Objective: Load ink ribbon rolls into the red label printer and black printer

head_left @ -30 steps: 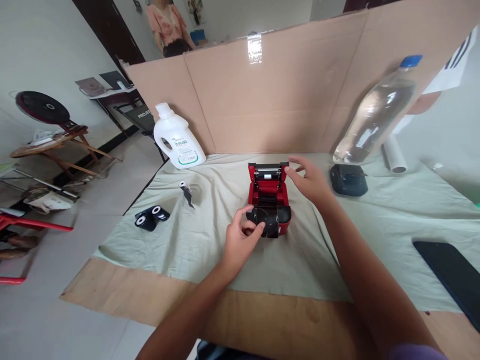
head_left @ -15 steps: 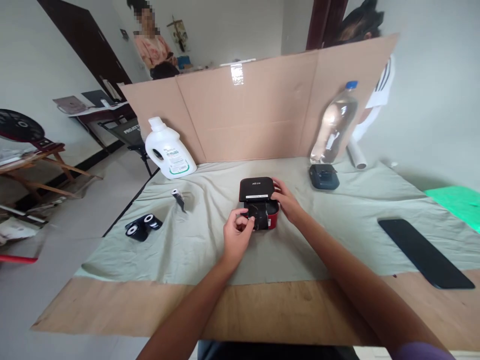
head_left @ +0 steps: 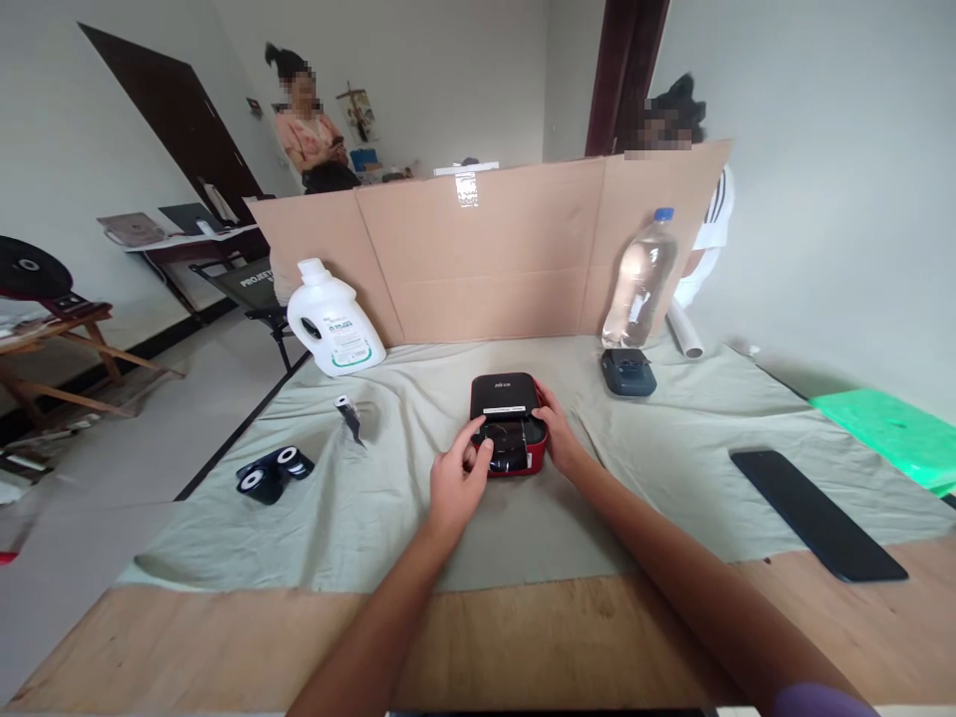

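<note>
A small red-and-black label printer (head_left: 504,386) stands on the cloth in front of me, its black lid raised at the front edge. A glossy black strip (head_left: 508,445) hangs over its front. At the left front corner, my left hand (head_left: 457,476) holds the printer, the index finger by the lid's edge and the thumb near the strip. My right hand (head_left: 559,430) grips the right side, thumb at the lid's corner; its other fingers are partly hidden. Black rolls with white cores (head_left: 261,483) lie to the left, near a smaller partly unwound roll (head_left: 344,404).
A white detergent bottle (head_left: 336,324) and a clear water bottle (head_left: 642,274) stand before a cardboard screen (head_left: 485,259). A dark device (head_left: 628,372) sits by the water bottle. On the right lies a black phone (head_left: 818,513). Two people are beyond the screen.
My left thumb and index finger have spread from a pinch at the black strip, the index finger reaching up to the lid. My right hand stays on the printer's right side. The view has shifted.
</note>
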`<state>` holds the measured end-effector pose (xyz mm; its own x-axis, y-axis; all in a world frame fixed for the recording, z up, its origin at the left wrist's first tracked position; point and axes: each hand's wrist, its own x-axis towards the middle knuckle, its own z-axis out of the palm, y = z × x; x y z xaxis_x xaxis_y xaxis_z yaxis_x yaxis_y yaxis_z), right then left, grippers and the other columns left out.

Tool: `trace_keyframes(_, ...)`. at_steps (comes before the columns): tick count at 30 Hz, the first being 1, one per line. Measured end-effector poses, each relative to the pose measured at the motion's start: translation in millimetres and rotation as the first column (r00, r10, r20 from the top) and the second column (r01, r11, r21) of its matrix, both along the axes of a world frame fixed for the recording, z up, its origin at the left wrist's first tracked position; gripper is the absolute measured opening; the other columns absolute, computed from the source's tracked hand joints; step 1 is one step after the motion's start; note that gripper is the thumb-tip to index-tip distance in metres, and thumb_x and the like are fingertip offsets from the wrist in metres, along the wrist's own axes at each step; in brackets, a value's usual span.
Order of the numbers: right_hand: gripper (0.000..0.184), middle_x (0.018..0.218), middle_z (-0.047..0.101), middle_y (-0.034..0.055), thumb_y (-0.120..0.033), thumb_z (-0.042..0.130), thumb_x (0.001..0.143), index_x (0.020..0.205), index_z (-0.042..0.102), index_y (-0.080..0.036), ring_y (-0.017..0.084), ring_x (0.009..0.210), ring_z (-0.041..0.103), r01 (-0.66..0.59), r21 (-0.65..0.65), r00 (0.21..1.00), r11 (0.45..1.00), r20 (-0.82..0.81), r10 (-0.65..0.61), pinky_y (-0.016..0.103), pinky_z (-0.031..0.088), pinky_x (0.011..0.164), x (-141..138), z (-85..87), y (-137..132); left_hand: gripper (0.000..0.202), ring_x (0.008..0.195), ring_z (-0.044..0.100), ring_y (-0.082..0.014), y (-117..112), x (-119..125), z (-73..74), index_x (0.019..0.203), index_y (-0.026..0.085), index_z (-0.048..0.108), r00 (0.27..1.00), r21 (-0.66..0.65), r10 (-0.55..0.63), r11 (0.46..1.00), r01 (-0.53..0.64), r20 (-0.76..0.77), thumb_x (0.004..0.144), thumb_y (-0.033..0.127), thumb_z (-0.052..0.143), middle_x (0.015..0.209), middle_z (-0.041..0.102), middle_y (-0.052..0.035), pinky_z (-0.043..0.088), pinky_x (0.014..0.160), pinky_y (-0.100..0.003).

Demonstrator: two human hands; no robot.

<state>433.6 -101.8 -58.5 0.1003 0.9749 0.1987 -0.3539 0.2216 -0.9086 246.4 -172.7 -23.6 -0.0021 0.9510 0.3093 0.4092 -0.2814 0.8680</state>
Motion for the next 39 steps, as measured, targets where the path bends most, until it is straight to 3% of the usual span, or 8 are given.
trace_keyframes(6, 0.060, 0.143, 0.060, 0.0001, -0.026, 0.058, 0.072, 0.131, 0.060, -0.029, 0.026, 0.135, 0.050, -0.004, 0.004, 1.000, 1.000, 0.009, 0.004, 0.044, 0.036, 0.118, 0, 4.7, -2, 0.044, 0.057, 0.051, -0.0157, 12, -14, 3.7, 0.138, 0.034, 0.061, 0.910, -0.038, 0.042, 0.997, -0.063, -0.412, 0.097, 0.043, 0.047, 0.062, 0.060, 0.0012, 0.035, 0.064, -0.026)
trace_keyframes(14, 0.061, 0.146, 0.057, 0.0033, -0.027, 0.054, 0.074, 0.134, 0.056, -0.027, 0.026, 0.136, 0.051, 0.028, 0.013, 0.987, 1.000, 0.157, -0.030, 0.044, 0.040, 0.115, 0, 7.2, -3, 0.038, 0.063, 0.058, -0.0188, 19, -13, -1.6, 0.124, 0.036, 0.071, 0.989, -0.058, 0.038, 0.997, -0.046, -0.141, 0.087, 0.038, 0.064, 0.063, 0.062, 0.0016, 0.045, 0.074, -0.028)
trace_keyframes(17, 0.055, 0.145, 0.058, 0.0047, -0.036, 0.053, 0.083, 0.137, 0.055, -0.026, 0.027, 0.134, 0.052, 0.107, -0.023, 0.974, 0.994, 0.205, -0.100, 0.046, 0.040, 0.115, -1, 6.6, -10, 0.039, 0.098, 0.066, -0.0224, 21, -13, -4.7, 0.128, 0.031, 0.068, 0.995, 0.021, -0.005, 1.000, 0.007, -0.097, 0.091, 0.038, 0.060, 0.101, 0.072, -0.0063, 0.048, 0.093, -0.034)
trace_keyframes(20, 0.050, 0.144, 0.059, 0.0069, -0.047, 0.051, 0.091, 0.135, 0.058, -0.024, 0.028, 0.136, 0.051, 0.131, -0.049, 0.944, 0.990, 0.310, -0.110, 0.049, 0.034, 0.119, 7, 4.7, -27, 0.054, 0.129, 0.056, -0.0233, 23, -13, -5.0, 0.144, 0.027, 0.054, 0.993, -0.068, -0.088, 0.993, 0.093, 0.075, 0.092, 0.039, 0.060, 0.140, 0.060, -0.0103, 0.042, 0.110, -0.036)
trace_keyframes(25, 0.070, 0.157, 0.045, 0.0075, -0.053, 0.063, 0.088, 0.150, 0.043, -0.027, 0.032, 0.145, 0.041, -0.027, 0.037, 0.817, 0.999, 0.576, 0.001, 0.054, 0.028, 0.122, 16, 3.7, -52, 0.057, 0.141, 0.048, -0.0257, 29, -17, -0.7, 0.142, 0.025, 0.056, 0.948, -0.261, -0.198, 0.929, 0.263, 0.250, 0.089, 0.045, 0.064, 0.147, 0.057, -0.0079, 0.032, 0.121, -0.041)
trace_keyframes(29, 0.085, 0.146, 0.057, 0.0135, -0.049, 0.075, 0.079, 0.151, 0.039, -0.022, 0.037, 0.134, 0.053, -0.007, 0.196, 0.791, 0.981, 0.601, -0.114, 0.055, 0.037, 0.115, -26, 23.4, -11, 0.051, 0.140, 0.050, -0.0262, 60, -43, 8.5, 0.133, 0.024, 0.064, 0.969, -0.170, -0.089, 0.977, 0.130, 0.230, 0.089, 0.049, 0.064, 0.143, 0.061, -0.0075, 0.031, 0.122, -0.042)
trace_keyframes(33, 0.077, 0.144, 0.058, 0.0094, -0.045, 0.075, 0.081, 0.148, 0.042, -0.025, 0.031, 0.133, 0.054, -0.169, 0.357, 0.868, 0.919, 0.495, -0.033, 0.047, 0.037, 0.116, -102, 53.9, 65, 0.047, 0.133, 0.057, -0.0265, 123, -102, 28.3, 0.120, 0.021, 0.071, 0.970, -0.092, 0.070, 0.995, -0.049, 0.234, 0.094, 0.055, 0.053, 0.134, 0.067, -0.0086, 0.040, 0.116, -0.041)
trace_keyframes(39, 0.079, 0.132, 0.065, 0.0072, -0.044, 0.080, 0.074, 0.143, 0.043, -0.027, 0.030, 0.127, 0.056, -0.227, 0.248, 0.901, 0.942, 0.420, 0.107, 0.050, 0.039, 0.114, -195, 55.9, 147, 0.056, 0.096, 0.072, -0.0217, 203, -179, 40.7, 0.128, 0.017, 0.063, 0.922, -0.306, 0.262, 0.936, -0.171, 0.285, 0.096, 0.059, 0.043, 0.118, 0.073, -0.0127, 0.056, 0.088, -0.035)
